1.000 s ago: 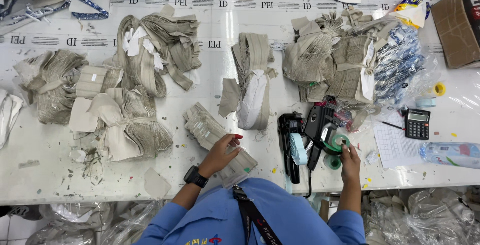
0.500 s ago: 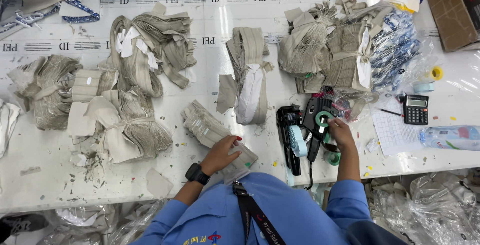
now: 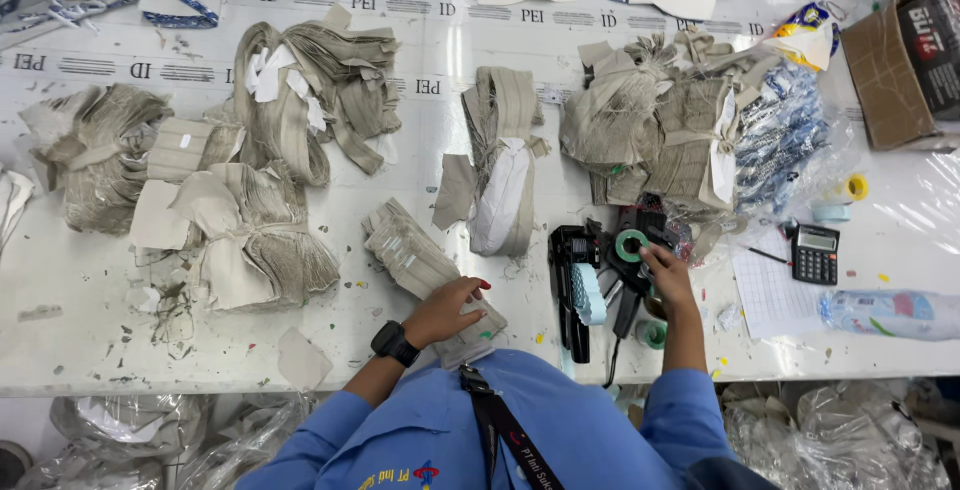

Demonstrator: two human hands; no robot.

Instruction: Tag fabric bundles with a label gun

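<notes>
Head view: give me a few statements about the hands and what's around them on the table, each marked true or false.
1. The left hand rests on a stack of beige fabric pieces. True.
2. The right hand is on the calculator. False: it touches the black labelling tool with a green roll; the calculator lies apart, to its right.
3. A black watch is on the left wrist. True.
4. The cardboard box sits at the table's left end. False: it is at the upper right.
5. A plastic bottle lies on its side near the right edge. True.
</notes>
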